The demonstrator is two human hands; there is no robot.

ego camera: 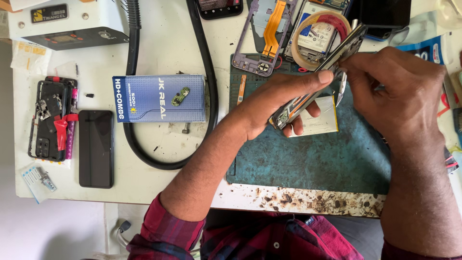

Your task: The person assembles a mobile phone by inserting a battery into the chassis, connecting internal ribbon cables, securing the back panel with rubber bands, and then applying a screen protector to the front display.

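My left hand (279, 103) grips an opened phone body (321, 72), held edge-on and tilted above the teal work mat (313, 159). My right hand (399, 89) is at the phone's upper end, fingers pinched on metal tweezers (340, 86) whose tips point down beside the phone. A flat white battery-like pad (321, 121) lies on the mat just under my left fingers.
A blue box (159, 97) carrying a small green circuit board lies left of the mat, ringed by a black hose (207, 72). A dismantled phone (50, 118) and a black phone (96, 148) sit far left. A purple frame (262, 43), tape roll (320, 29) and grey machine (67, 21) line the back.
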